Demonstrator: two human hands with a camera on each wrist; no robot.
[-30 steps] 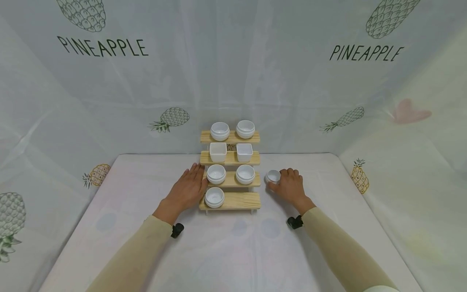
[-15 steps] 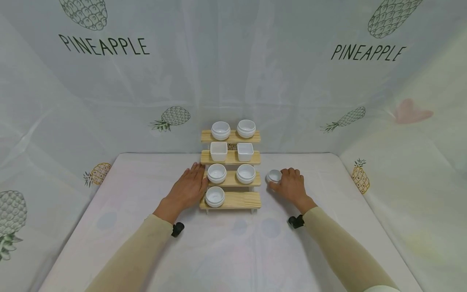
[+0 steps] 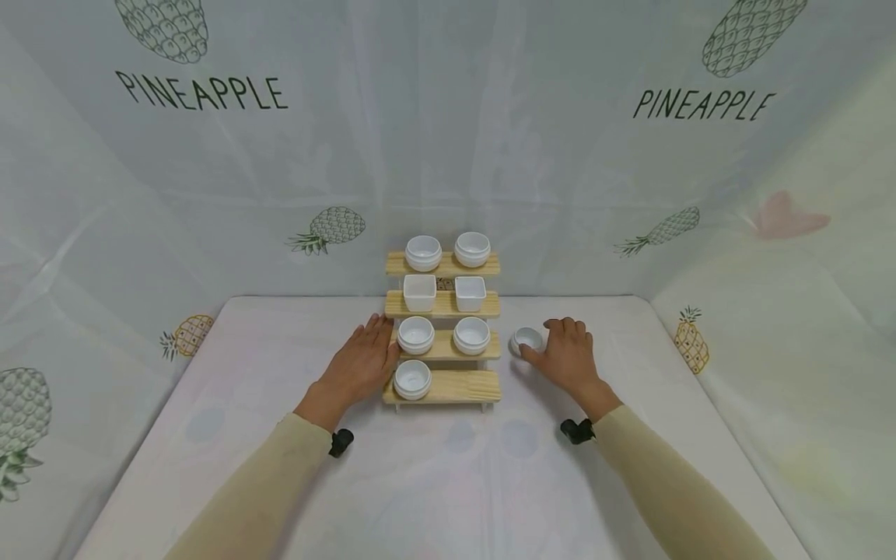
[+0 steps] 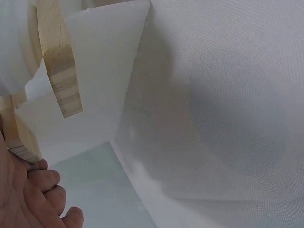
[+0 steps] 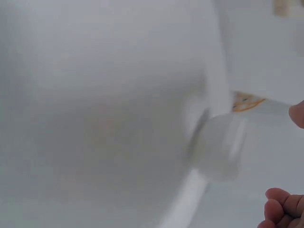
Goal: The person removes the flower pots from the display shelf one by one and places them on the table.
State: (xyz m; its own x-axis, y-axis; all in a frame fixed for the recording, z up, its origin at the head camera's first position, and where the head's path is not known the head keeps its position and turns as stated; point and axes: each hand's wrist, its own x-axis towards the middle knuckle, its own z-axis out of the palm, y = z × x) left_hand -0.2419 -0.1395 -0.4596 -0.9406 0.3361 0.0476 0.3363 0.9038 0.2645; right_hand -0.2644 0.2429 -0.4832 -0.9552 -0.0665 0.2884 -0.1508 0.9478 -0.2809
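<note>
In the head view a small white round bowl (image 3: 526, 340) stands on the table right of a four-tier wooden stand (image 3: 465, 386). My right hand (image 3: 570, 359) is beside this bowl, thumb near its rim and fingers spread away from it. The right wrist view shows a gap between thumb (image 5: 298, 114) and fingers, with the blurred bowl (image 5: 219, 148) beyond. My left hand (image 3: 354, 369) lies along the stand's left side with fingers extended. In the left wrist view its fingertips (image 4: 45, 179) are right at the end of a wooden board (image 4: 23, 137).
The stand's lowest tier carries one round bowl (image 3: 412, 379) at its left. Two round bowls sit on the tier above, two square bowls (image 3: 470, 293) on the third, two round bowls (image 3: 423, 253) on top. A pineapple-print cloth (image 3: 448, 140) hangs behind the table (image 3: 448, 482).
My right hand has loosened from the small bowl, its fingers spreading and shifting slightly right. The bowl stays in about the same place. My left hand has not moved.
</note>
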